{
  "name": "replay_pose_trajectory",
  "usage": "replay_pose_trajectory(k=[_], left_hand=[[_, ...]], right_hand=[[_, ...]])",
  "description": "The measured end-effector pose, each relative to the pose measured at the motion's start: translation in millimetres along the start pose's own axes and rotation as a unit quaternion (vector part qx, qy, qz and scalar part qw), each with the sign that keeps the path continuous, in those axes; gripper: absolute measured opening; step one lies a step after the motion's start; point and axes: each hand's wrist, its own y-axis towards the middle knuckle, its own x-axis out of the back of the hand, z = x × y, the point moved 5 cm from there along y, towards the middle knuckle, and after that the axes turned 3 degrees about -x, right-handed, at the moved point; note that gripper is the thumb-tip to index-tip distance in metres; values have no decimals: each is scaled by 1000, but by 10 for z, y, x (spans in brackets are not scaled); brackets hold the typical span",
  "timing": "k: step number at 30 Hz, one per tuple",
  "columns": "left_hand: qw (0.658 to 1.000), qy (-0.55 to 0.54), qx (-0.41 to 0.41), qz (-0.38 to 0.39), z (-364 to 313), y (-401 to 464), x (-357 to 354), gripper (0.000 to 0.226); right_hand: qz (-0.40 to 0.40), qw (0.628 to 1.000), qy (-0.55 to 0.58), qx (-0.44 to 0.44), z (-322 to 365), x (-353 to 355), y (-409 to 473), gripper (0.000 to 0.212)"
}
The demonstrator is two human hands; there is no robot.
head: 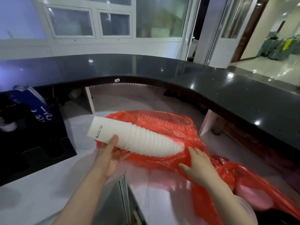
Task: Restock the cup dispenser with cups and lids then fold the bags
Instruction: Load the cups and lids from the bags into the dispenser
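Left hand (108,157) grips long nested stack of white paper cups (136,138); right hand (198,166), fingers spread, presses crumpled red plastic bag (177,127) mid-counter; one-handed hold risks stack sagging, separating.

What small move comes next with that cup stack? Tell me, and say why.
Probably draw the stack of white cups the rest of the way out, up and to the left. The left hand grips it near its wide end, its narrow end still lies on the red bag, and the right hand presses the bag flat, so it seems ready to come free.
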Motion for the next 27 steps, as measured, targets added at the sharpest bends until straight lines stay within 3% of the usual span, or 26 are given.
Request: replay_pose_trajectory(k=[7,12,14,17,24,27], left_hand=[[1000,-1,7,-11,-121,-9,160,50],[998,-11,35,-58,-64,-32,278,60],[997,-3,22,-70,-79,-28,338,58],[997,22,-18,-66,-114,-11,373,54],[999,3,-30,-42,-54,-14,225,51],[998,7,-31,-48,-71,-9,217,57]], right_hand=[[29,977,181,-107,47,-118,170,88],[1,955,285,-85,162,-109,232,62],[27,963,263,-54,181,-140,224,57],[61,974,212,-53,183,-219,216,69],[35,980,194,-32,121,-235,193,74],[-14,989,146,-12,116,-201,178,61]])
